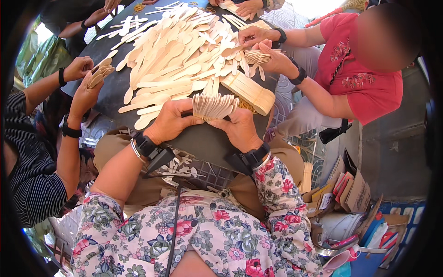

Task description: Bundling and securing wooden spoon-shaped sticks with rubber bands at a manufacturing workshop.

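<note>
Over the near edge of the table, both of my hands grip one fanned bundle of wooden spoons (215,105). A yellowish rubber band seems to run around its lower part. My left hand (169,121) closes on the bundle's left side, thumb pressed near the band. The right side is pinched by my right hand (241,129), its thumb also low on the bundle. Just beyond my right hand lies a neat stack of wooden spoons (249,92), with rubber bands (247,106) beside it. A large loose heap of wooden spoons (161,55) spreads behind my hands.
The dark table (203,145) ends close to my lap. At the left a co-worker's hands (82,78) hold several spoons. At the right another person's hands (272,51) hold a bunch. Spoons (180,168) lie on the floor; cardboard boxes (348,187) stand lower right.
</note>
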`<state>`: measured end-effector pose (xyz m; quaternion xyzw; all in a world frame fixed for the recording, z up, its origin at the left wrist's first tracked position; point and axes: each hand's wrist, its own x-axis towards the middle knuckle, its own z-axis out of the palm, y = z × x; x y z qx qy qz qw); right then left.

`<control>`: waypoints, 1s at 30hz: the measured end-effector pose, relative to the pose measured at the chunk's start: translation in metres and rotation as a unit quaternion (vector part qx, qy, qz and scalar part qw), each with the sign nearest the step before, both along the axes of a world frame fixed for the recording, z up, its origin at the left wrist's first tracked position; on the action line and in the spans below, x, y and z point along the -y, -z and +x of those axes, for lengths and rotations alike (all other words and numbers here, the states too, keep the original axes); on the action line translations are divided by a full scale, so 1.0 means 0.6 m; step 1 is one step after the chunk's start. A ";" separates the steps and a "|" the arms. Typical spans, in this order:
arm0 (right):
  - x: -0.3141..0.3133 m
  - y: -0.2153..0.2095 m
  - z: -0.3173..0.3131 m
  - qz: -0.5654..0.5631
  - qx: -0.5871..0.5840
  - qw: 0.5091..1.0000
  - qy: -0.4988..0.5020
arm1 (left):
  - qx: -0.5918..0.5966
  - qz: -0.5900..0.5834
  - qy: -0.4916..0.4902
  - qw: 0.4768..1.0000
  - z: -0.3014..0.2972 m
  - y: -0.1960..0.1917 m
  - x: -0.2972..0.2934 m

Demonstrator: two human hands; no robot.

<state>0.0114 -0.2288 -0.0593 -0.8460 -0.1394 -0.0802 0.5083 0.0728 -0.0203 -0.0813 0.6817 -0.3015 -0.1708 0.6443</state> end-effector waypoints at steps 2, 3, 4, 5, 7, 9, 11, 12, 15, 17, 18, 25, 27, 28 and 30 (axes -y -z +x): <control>-0.005 0.005 0.004 0.002 0.019 1.000 0.006 | -0.017 0.022 0.013 1.000 0.013 0.005 0.000; -0.006 0.005 0.006 0.004 0.034 0.999 0.012 | -0.056 0.005 0.019 0.998 0.016 0.004 0.000; -0.005 0.004 0.005 0.005 0.033 0.999 0.015 | -0.099 -0.012 0.028 0.995 0.013 0.003 0.001; -0.003 0.001 0.006 -0.023 0.039 0.999 0.010 | -0.100 -0.010 0.030 0.994 0.009 -0.001 0.002; -0.001 0.002 0.007 -0.051 0.044 0.998 0.006 | -0.031 0.042 0.031 0.998 0.000 -0.015 0.005; -0.003 0.006 0.006 0.010 -0.027 1.000 0.006 | -0.018 0.058 0.024 0.998 -0.004 -0.007 0.009; -0.005 0.017 0.007 0.033 -0.030 0.999 0.016 | -0.001 0.072 0.016 0.997 -0.001 0.003 0.012; -0.005 0.021 0.008 0.056 -0.033 0.998 0.026 | -0.035 0.048 0.017 0.998 0.000 0.009 0.014; -0.006 0.019 0.005 0.075 -0.029 0.996 0.033 | -0.082 -0.001 0.026 0.996 -0.003 0.011 0.019; -0.003 0.023 0.006 0.081 -0.032 0.996 0.025 | -0.092 -0.026 0.031 0.995 -0.004 0.011 0.021; -0.002 0.026 0.006 0.086 -0.035 0.996 0.014 | -0.099 -0.044 0.041 0.993 -0.002 0.017 0.021; -0.002 0.030 0.008 0.106 -0.056 0.993 0.015 | -0.063 -0.054 0.004 0.997 -0.010 0.024 0.022; -0.001 0.030 0.009 0.099 -0.028 0.994 0.025 | -0.048 -0.039 -0.001 0.998 -0.005 0.028 0.017; -0.001 0.026 0.008 0.099 -0.029 0.994 0.025 | -0.031 -0.024 -0.005 0.999 -0.002 0.029 0.015; -0.001 0.018 0.005 0.083 -0.037 0.996 0.013 | -0.054 -0.032 0.001 0.998 -0.006 0.025 0.015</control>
